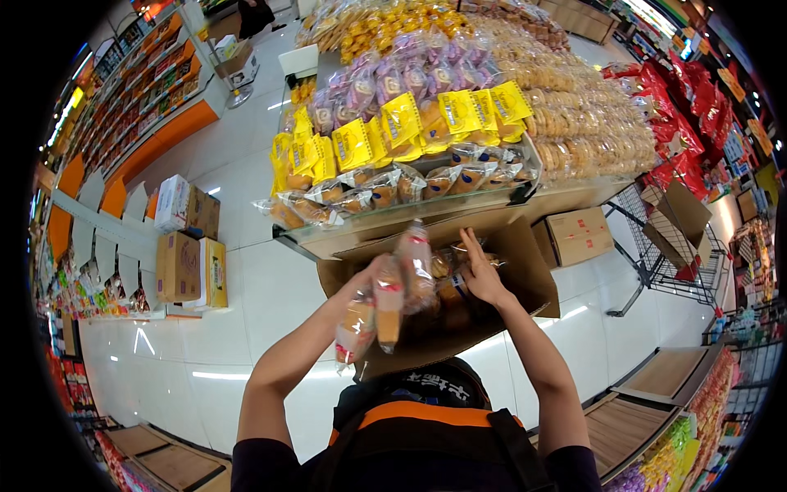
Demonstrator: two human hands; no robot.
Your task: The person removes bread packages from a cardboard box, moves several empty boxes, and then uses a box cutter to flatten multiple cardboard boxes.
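Note:
My left hand [370, 277] grips several clear-wrapped bread rolls [388, 308] with red print, above the left side of an open cardboard box [525, 246]. One of these packs [416, 266] sticks up at the hand's right and is slightly blurred. My right hand [482, 277] is over the box's right half, fingers stretched out and apart. It is next to wrapped breads [451, 289] lying inside the box; whether it touches them I cannot tell. The box stands against the front of a display bin, where a row of clear-wrapped breads [384, 194] lies behind a glass edge.
Yellow packs [402, 123], purple-wrapped pastries [416, 80] and stacked clear packs [586, 119] fill the display. A closed carton [578, 236] sits right of the open box, beside a shopping cart [676, 262]. More cartons [179, 266] stand by the left shelves. White tiled floor [213, 361] surrounds me.

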